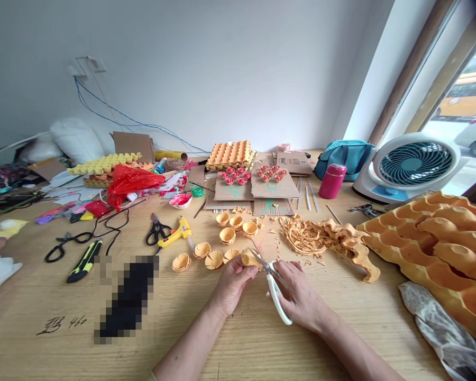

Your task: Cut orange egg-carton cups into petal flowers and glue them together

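Note:
Pinched in my left hand (234,283) is an orange egg-carton cup (249,257), held above the table. My right hand (299,293) grips white-handled scissors (276,296), whose blades are parted and lie against the cup's edge. Just beyond my hands stand several cut cups, among them one near the front (214,259) and one at the left (181,262). To the right of them lies a heap of carton trimmings (305,235) with small scraps around it.
A large orange egg tray (428,233) takes up the right side, near a fan (412,164). A yellow glue gun (177,233), black scissors (157,230) and a utility knife (84,261) lie left. Cardboard sheets with red flowers (234,190) and a pink bottle (332,181) are behind.

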Action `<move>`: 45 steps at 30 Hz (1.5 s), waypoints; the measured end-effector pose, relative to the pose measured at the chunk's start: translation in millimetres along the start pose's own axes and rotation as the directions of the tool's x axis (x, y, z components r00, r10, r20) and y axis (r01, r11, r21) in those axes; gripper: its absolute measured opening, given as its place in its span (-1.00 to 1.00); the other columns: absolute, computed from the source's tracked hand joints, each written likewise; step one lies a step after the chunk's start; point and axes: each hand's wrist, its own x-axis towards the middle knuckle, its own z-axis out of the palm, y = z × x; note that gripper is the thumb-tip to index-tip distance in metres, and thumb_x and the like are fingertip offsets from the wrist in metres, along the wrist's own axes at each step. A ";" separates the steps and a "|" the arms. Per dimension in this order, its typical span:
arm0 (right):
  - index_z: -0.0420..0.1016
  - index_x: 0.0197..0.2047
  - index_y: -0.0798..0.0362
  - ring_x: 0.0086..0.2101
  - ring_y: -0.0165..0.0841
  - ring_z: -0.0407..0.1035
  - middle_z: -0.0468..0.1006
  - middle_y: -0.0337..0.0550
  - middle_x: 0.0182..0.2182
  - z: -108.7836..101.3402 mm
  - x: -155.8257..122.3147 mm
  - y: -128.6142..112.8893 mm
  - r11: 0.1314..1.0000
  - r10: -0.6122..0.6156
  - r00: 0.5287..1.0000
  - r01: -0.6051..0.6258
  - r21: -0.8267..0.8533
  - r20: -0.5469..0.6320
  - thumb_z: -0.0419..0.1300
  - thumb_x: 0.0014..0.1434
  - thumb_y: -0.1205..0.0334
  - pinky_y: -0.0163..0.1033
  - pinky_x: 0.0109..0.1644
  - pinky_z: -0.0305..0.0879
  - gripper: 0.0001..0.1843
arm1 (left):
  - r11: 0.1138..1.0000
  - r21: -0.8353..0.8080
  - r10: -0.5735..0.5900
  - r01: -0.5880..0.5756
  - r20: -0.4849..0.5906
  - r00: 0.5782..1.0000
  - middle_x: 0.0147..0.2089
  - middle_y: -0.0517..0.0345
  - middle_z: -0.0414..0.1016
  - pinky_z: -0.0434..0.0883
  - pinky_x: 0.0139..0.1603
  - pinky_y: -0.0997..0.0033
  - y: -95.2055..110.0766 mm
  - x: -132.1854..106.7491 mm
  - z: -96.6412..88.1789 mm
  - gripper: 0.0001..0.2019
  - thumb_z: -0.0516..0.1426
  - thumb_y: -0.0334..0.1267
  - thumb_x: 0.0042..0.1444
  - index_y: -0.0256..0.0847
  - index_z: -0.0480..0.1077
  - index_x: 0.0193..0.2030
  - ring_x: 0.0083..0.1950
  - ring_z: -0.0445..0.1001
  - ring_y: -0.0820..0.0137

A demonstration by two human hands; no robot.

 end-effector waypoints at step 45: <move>0.18 -0.23 -0.02 -0.29 -0.23 0.32 0.38 -0.19 -0.34 -5.6 0.3 0.9 0.993 -0.102 0.993 0.104 -0.048 0.060 0.06 0.28 0.06 0.06 0.13 0.09 -0.82 | 0.987 0.155 0.018 -0.051 0.207 0.978 -0.28 0.17 0.62 0.35 -0.02 0.40 13.4 0.0 -6.5 -0.80 0.40 -0.27 -0.06 -0.19 0.62 -0.25 -0.16 0.48 0.37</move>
